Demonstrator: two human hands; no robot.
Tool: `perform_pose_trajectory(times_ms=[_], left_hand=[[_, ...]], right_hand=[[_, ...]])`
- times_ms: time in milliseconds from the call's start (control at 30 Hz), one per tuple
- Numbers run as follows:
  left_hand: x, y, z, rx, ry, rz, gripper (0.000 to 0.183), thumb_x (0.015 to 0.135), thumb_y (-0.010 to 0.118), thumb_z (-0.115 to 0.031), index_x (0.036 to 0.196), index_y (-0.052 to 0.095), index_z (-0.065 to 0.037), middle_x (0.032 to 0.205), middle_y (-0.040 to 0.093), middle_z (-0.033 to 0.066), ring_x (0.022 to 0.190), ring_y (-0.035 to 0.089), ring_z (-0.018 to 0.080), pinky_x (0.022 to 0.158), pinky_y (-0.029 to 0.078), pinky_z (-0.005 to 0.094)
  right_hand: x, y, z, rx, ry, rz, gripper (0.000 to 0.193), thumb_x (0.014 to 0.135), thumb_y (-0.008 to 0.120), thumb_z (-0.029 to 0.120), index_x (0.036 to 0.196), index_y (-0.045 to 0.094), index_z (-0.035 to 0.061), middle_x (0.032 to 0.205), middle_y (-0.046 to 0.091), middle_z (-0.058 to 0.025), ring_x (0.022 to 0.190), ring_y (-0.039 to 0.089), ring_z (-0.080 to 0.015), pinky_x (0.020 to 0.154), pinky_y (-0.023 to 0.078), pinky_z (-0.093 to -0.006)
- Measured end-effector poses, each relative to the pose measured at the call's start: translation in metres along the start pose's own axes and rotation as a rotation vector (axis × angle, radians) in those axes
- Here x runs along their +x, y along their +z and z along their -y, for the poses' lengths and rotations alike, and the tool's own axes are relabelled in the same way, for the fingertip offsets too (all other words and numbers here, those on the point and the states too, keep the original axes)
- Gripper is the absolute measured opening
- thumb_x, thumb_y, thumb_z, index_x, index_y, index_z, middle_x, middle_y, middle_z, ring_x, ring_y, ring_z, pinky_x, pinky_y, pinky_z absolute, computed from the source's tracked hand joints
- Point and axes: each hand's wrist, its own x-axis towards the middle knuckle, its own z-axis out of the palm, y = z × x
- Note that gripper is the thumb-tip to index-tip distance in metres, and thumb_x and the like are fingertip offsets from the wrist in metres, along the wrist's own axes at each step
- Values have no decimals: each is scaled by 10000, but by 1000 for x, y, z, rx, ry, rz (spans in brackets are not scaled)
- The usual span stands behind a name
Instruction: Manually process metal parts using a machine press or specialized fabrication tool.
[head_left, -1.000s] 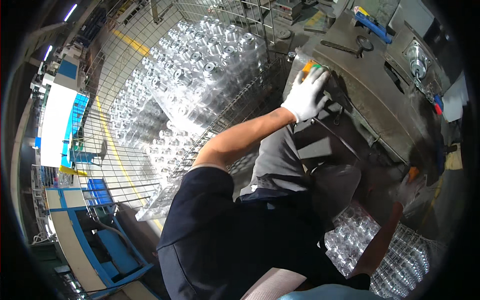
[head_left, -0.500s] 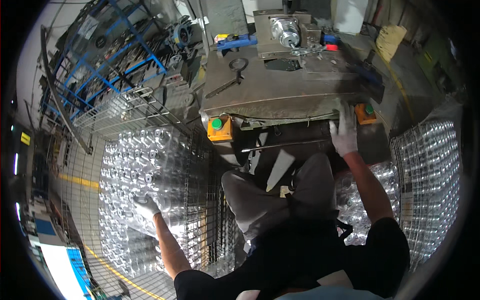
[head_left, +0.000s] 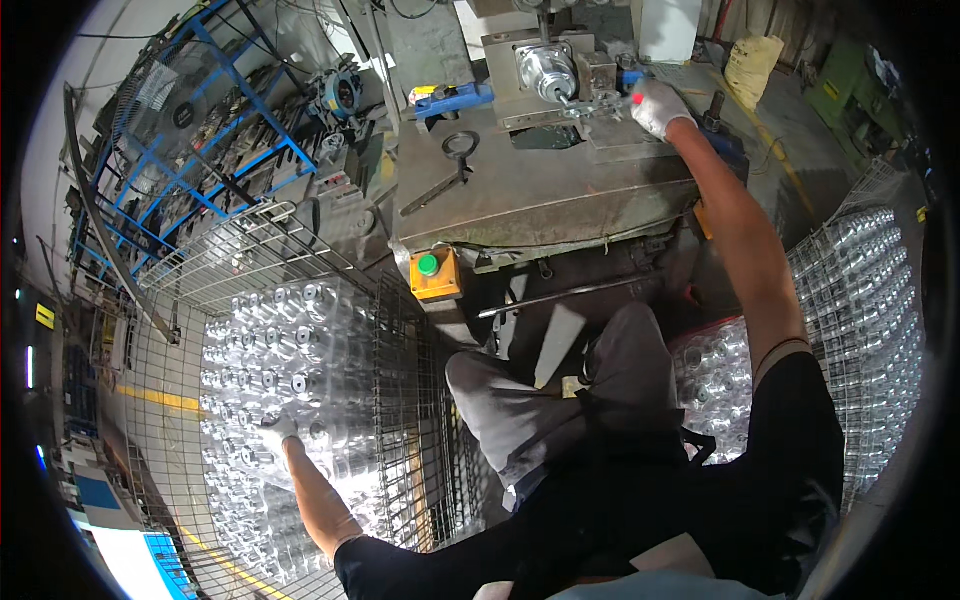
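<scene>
In a wire cage on the left are stacked rows of shiny metal parts [head_left: 300, 340], each with a round hub. My left hand [head_left: 279, 429], in a white glove, is closed on one of these parts at the stack; its fingertips are partly hidden. My right hand [head_left: 660, 108], gloved too, reaches over the worktable and is closed around the red-ended handle [head_left: 637, 99] of a metal clamp [head_left: 598, 105]. Just left of the clamp, a shiny round metal part [head_left: 548, 74] sits in the fixture [head_left: 500, 75].
A ring-ended metal tool [head_left: 460, 147] and a blue tool [head_left: 455, 100] lie on the worktable [head_left: 470, 205]. An orange box with a green button [head_left: 432, 272] is at its front left corner. More metal parts [head_left: 870, 300] fill a cage at right. Blue racking [head_left: 210, 130] stands far left.
My right hand has gone from the table's front edge up to the clamp handle and closed on it. My left hand has shifted slightly among the stacked parts. The view has tilted a little.
</scene>
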Motion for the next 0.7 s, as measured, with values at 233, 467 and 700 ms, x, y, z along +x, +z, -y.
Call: perform_pose_trajectory(times_ms=[233,467,700], left_hand=[[28,10,32,-90,22,-27,685,680,766,-315,1226,483,-14,1152,583,187,1035,586,299,895,455,389],[3,-26,24,-473,29,-97,818,711,777,-332,1301,368,61,1277,487,199,1112,524,292,952,422,384],[-100,-73,23,-698,169,23,708,833,662,-292,1369,316,16,1420,332,188,1309,340,268,1103,265,372]], right_hand=[[-109,-32,63,102,139,279,407,817,559,392,974,653,29,875,633,-244,837,626,-354,792,488,-429],[-64,59,148,1167,268,102,812,740,737,359,1306,345,-72,1123,578,-210,943,597,-247,810,479,-344],[59,58,173,1815,860,-158,669,704,761,410,1217,476,90,1104,551,-90,885,592,-234,641,563,-356]])
